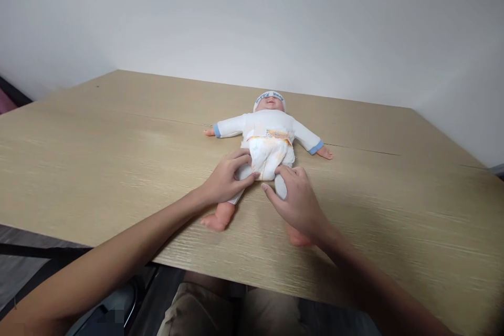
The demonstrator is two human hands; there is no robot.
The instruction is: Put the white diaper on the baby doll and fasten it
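A baby doll (270, 118) lies on its back on the table, arms spread and legs toward me. It wears a white top with blue cuffs and a white cap with blue lettering. Around its hips is a white diaper (268, 152) with an orange-patterned waistband. My left hand (232, 176) curls round the thigh on the left, its thumb and fingers at the diaper's leg edge. On the other side, my right hand (297, 197) hooks its fingers at the opposite leg edge, thumb apart below. The undersides of both hands are hidden.
The light wooden table (118, 152) reaches back to a pale wall (252, 21). Its near edge runs just above my lap. A dark chair or bag-like shape (106, 304) is at the lower left.
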